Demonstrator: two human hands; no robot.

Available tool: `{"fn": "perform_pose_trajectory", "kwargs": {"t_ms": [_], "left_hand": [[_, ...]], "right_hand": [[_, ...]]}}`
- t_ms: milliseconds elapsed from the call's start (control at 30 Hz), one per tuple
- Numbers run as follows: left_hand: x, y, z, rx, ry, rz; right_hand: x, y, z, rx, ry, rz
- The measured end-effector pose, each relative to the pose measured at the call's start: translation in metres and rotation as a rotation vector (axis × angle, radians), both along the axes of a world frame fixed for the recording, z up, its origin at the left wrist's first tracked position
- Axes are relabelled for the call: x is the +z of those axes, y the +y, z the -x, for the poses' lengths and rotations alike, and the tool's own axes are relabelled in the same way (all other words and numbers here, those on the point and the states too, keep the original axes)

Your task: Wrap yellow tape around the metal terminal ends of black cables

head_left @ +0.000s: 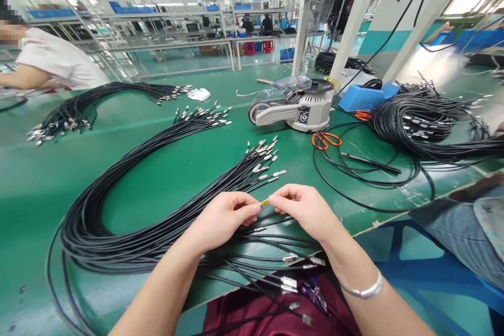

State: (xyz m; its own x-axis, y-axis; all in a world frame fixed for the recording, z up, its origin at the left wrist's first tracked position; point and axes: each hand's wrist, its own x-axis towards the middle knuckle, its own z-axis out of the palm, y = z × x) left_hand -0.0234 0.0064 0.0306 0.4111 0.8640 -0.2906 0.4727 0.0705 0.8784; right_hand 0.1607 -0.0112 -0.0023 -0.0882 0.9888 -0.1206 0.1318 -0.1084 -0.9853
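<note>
My left hand [226, 216] is closed in a pinch on the metal end of a black cable. A small amber-yellow strip [265, 202], which looks like tape, sits at that end between my two hands. On its other side my right hand [305, 209] pinches the strip with thumb and forefinger. The held cable's run is hidden behind my fingers. Around and beneath my left hand lies a large looped bundle of black cables [118, 165] with silver connectors [260, 168]. Several loose cable ends with metal connectors [289, 283] hang over the table's front edge toward my lap.
A grey tape dispenser [311, 110] stands on the green table [157, 184]. Beyond my right hand lie orange-handled scissors [326, 140], a black pen-like tool [370, 163], a blue box [360, 98] and coiled cables [409, 115]. Another cable bundle [106, 95] lies near a co-worker [59, 58].
</note>
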Motion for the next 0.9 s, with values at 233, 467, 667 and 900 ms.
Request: {"fn": "perform_pose_trajectory", "kwargs": {"t_ms": [233, 467, 667, 900], "left_hand": [[0.008, -0.003, -0.003, -0.047, 0.213, -0.147], [0.007, -0.006, -0.007, 0.004, 0.226, -0.193], [-0.002, -0.008, -0.010, 0.053, -0.001, -0.042], [0.002, -0.007, -0.013, -0.008, 0.118, -0.091]], "right_hand": [[-0.001, -0.002, 0.000, 0.009, 0.015, -0.010], [-0.002, -0.003, -0.001, -0.016, 0.052, -0.028], [-0.005, -0.006, 0.002, -0.027, 0.074, -0.045], [-0.003, -0.007, -0.008, 0.056, 0.027, -0.066]]}}
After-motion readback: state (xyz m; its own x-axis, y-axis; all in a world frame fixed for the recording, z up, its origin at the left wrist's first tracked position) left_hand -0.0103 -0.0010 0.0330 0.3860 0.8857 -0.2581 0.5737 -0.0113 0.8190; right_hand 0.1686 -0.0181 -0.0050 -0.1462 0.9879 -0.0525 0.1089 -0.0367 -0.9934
